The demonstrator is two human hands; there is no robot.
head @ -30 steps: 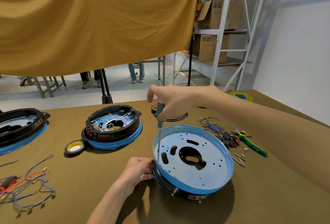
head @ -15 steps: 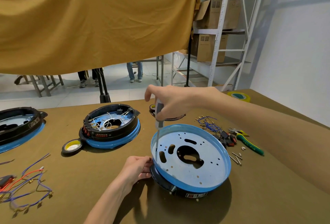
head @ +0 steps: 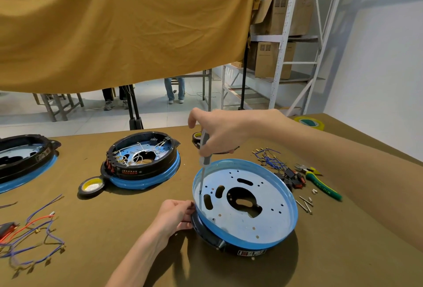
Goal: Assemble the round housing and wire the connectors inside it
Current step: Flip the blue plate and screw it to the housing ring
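Your round housing (head: pixel 247 204) lies on the brown table (head: pixel 114 229), blue-rimmed plate facing up, black body beneath. A white label with red and black print sits on the black wall at the near edge of the housing, too small to read. Your left hand (head: pixel 176 214) grips the housing's left edge, fingers curled over the rim. Your right hand (head: pixel 219 133) is wrapped round the grey handle of the screwdriver (head: pixel 203 161), which stands nearly upright with its tip in the plate, just inside the housing's left rim.

Behind and left of the housing sits a second housing (head: pixel 142 161), open side up, with white wires and red connectors inside; its black wall carries a strip of red marking that cannot be read. Just left of that, a tape roll (head: pixel 91 187) lies flat with a yellow core label, its writing illegible. At the far left edge is a third housing (head: pixel 23 161) with a pale label on its wall, unreadable too. Right of your housing lie blue wires (head: pixel 267 157), black connectors (head: pixel 290 178), loose screws (head: pixel 305 204) and pliers (head: pixel 320 182) with green and yellow grips bearing pale lettering you cannot make out. Left of the housing, near the table's edge, lie loose red and blue leads (head: pixel 32 236).

Compared with half a second ago, both hands keep the same holds and the screwdriver stays on the same spot; only the view has shifted slightly
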